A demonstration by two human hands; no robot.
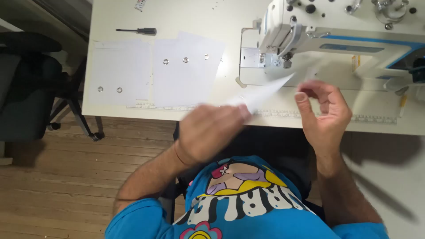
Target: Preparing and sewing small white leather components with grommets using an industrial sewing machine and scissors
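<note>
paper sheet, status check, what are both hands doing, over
Left hand gripping white paper sheet, blurred. Right hand empty, fingers curled, near sewing machine. Eyelet sheets and screwdriver lie clear to the left.

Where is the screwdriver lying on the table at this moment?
In the head view the screwdriver lies flat at the far left of the white table, just beyond the two white sheets with metal eyelets, well away from both hands and the sewing machine.

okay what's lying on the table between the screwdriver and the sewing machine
In the head view, white sheets with metal eyelets lie on the table between the screwdriver and the sewing machine; one stack sits just below the screwdriver, the other reaches toward the machine.
</note>
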